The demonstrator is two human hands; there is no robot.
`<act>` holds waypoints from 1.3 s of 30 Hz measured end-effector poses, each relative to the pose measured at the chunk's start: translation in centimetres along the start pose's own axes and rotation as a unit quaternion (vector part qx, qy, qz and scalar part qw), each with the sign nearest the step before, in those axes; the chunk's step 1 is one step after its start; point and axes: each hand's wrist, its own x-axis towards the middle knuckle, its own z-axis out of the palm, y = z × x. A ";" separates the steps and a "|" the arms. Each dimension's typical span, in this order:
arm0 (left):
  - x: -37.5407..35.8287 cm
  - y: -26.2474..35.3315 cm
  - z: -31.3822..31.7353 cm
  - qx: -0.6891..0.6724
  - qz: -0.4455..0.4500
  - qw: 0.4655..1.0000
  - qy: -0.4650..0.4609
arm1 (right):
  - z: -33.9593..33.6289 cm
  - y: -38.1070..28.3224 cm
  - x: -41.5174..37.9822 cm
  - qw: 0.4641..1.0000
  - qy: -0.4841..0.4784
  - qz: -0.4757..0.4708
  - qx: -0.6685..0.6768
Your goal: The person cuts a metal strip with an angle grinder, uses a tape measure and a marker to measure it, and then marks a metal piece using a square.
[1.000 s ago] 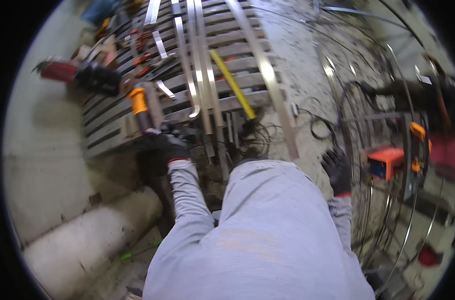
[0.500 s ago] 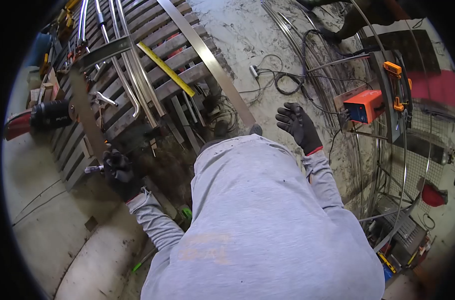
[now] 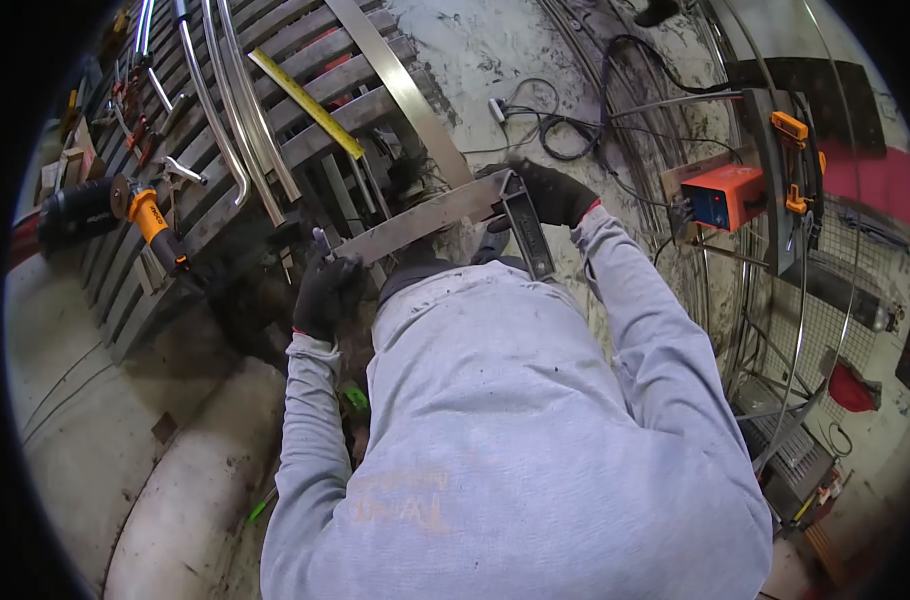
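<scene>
Both of my hands wear dark gloves with red cuffs. Between them, in front of my body, is what looks like an F-clamp with a long flat steel bar [image 3: 420, 217] and a dark cast jaw [image 3: 527, 228] at its right end. My left hand [image 3: 330, 295] is closed around the bar's left end, where a small silvery piece sticks up; the rest there is hidden by the glove. At the right corner, my right hand [image 3: 550, 193] is closed where bar and jaw meet. Beneath the clamp, a long flat metal strip [image 3: 405, 90] runs from the slatted pallet towards me.
The slatted pallet [image 3: 275, 25] carries bent shiny tubes [image 3: 210, 110] and a yellow ruler [image 3: 305, 100]. At left lie an orange angle grinder [image 3: 153, 222] and a black-and-red power tool [image 3: 75, 215]. To the right are an orange machine [image 3: 725, 195], black cables [image 3: 580, 135] and a metal stand.
My left hand has swung the clamp from the far left to in front of me. My right hand, open before, has moved left and taken hold of its jaw end.
</scene>
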 end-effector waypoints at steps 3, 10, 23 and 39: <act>0.4 -1.1 -0.1 0.034 0.029 0.999 0.028 | -0.4 0.7 1.0 1.000 -0.005 -0.009 -0.004; -0.1 -1.5 -0.5 0.009 -0.030 0.998 0.058 | 0.2 0.9 2.7 0.997 -0.055 0.046 -0.002; -0.1 -0.2 0.8 -0.006 0.002 0.989 0.147 | 0.1 1.5 2.6 0.996 -0.044 0.062 0.037; -0.2 -0.5 0.3 0.013 0.051 0.972 0.230 | 0.0 3.0 3.0 0.999 0.035 0.015 0.004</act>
